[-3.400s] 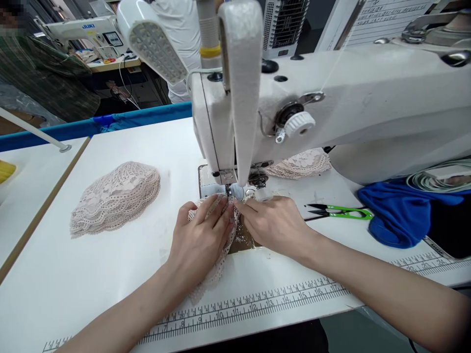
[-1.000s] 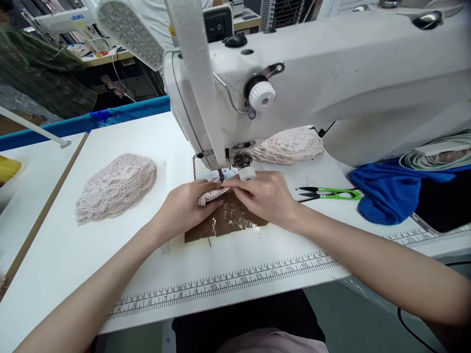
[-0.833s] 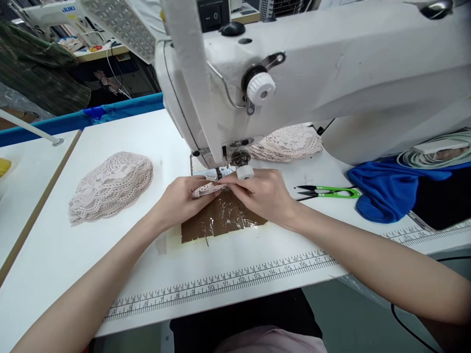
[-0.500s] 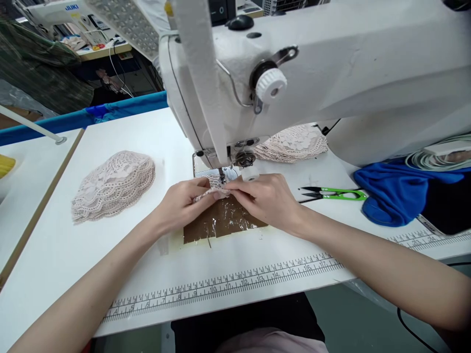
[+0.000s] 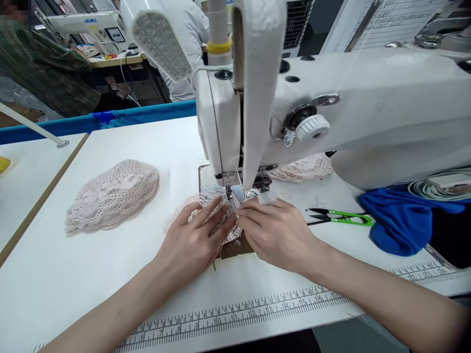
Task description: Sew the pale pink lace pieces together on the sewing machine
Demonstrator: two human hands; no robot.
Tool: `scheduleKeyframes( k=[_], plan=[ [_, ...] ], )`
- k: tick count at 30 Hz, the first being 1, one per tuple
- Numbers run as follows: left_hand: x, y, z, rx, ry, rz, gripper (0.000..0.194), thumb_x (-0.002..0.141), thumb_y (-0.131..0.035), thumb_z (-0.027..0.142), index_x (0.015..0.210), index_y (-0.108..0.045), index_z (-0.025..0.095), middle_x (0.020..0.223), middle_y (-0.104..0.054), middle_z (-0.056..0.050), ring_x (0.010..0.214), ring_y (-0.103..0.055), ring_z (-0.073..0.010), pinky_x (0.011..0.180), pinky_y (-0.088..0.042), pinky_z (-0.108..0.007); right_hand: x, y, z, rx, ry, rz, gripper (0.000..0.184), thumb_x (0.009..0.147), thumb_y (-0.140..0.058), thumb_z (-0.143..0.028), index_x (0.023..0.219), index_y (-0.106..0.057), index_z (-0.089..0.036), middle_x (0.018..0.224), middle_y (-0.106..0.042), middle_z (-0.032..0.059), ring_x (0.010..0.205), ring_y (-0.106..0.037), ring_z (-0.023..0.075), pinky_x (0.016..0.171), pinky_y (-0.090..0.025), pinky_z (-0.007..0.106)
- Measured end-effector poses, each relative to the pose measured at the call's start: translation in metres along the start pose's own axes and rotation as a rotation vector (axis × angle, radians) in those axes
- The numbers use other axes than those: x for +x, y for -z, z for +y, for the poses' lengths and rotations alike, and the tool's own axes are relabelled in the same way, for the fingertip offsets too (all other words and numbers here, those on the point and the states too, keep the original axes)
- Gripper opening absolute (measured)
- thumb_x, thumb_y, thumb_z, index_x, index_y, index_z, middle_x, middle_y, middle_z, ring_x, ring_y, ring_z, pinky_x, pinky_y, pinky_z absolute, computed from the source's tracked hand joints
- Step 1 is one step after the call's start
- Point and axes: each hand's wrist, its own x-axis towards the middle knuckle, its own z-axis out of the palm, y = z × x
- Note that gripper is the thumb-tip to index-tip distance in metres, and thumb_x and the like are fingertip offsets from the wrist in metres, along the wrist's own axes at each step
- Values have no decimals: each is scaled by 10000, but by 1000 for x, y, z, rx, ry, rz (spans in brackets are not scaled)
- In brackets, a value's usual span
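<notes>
A pale pink lace piece (image 5: 206, 195) lies under the presser foot (image 5: 228, 191) of a white sewing machine (image 5: 368, 93). My left hand (image 5: 196, 238) rests on top of the lace, palm down with its fingers spread and stretched toward the needle area. On the other side, my right hand (image 5: 277, 234) has its fingers drawn together at the lace's right edge, just beside the foot. The fingertips of both hands almost meet. Exactly how the right fingertips grip the edge is partly hidden.
A stack of lace pieces (image 5: 114, 196) lies left; another lace stack (image 5: 303, 167) sits behind the machine head. Green thread snips (image 5: 349, 218) and blue cloth (image 5: 397, 220) lie right. A ruler strip (image 5: 235, 318) runs along the front edge. People sit at the back.
My left hand has gone from pinching the lace to lying flat on it with fingers spread. The lace is now spread out under the foot. The camera view has shifted.
</notes>
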Motion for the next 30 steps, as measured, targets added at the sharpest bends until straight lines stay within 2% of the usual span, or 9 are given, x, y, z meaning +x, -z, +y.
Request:
scheduleKeyframes(
  k=[11,24,30],
  plan=[
    [1,-3,-5,-58,44,-24,315,903,-520,202,1194,-641,207,1244,-655,-69,1235,-546,-278,994,-364,-468,0,-1,1,-4,-2,-26,190,800,-509,-37,797,-667,-142,831,-722,30,776,-611,157,620,-339,303],
    [5,-9,-18,-47,62,-20,398,895,-503,160,1280,-573,233,1235,-660,-75,1209,-568,-285,1032,-338,-527,2,-10,10,-94,0,0,222,836,-483,-27,820,-672,-142,783,-723,41,662,-571,147,598,-315,297],
    [4,-3,-8,-2,84,8,319,925,-482,165,1210,-616,217,1229,-664,-52,1177,-590,-255,1040,-328,-501,1,-10,12,-50,18,-33,232,855,-497,-50,928,-698,-137,874,-736,51,768,-608,166,653,-373,296]
  ],
)
